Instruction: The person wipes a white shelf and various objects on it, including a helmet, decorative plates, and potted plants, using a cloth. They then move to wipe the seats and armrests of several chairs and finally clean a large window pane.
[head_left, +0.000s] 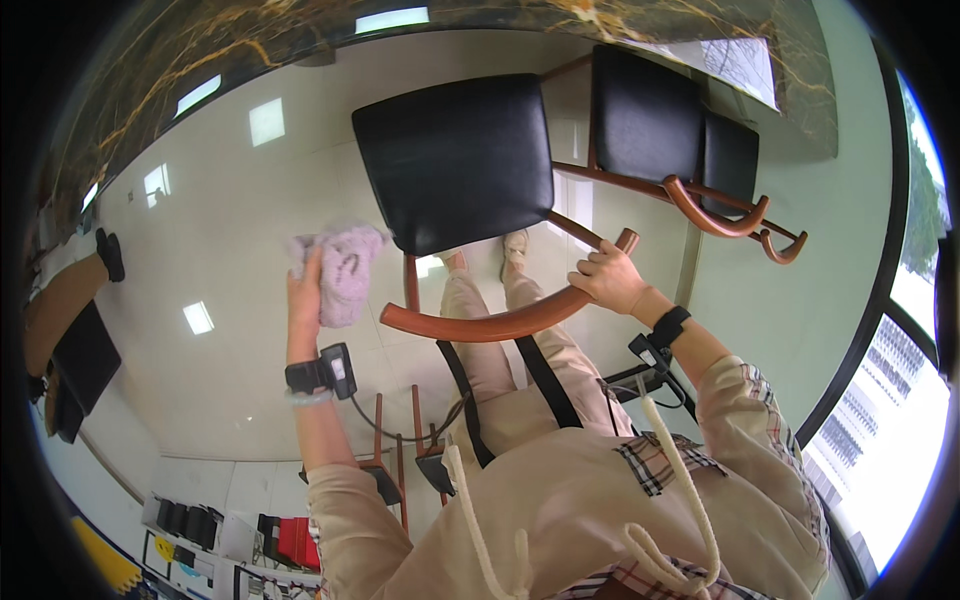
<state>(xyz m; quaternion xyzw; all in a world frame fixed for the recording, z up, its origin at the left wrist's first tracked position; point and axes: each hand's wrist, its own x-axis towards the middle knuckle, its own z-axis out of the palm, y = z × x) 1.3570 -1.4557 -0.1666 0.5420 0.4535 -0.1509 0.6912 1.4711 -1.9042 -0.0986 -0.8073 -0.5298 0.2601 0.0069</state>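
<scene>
In my left hand (304, 289) is a bunched, fluffy lilac cloth (349, 274), held up left of a chair. My right hand (609, 279) grips the right part of that chair's curved brown wooden backrest (495, 324). The chair's black padded seat (457, 161) lies beyond the backrest, with a bare, slightly shiny top. The cloth is close to the seat's near left corner, though I cannot tell whether they touch. Both of my wrists carry black strapped devices, and a cable runs from each.
Two more black-seated chairs (649, 112) stand to the right, near a window (874, 420). A dark marble counter with gold veins (247, 56) curves along the far side. Another person's leg (64, 315) shows at far left. Behind me are more chairs (386, 480) and a loaded shelf (225, 544).
</scene>
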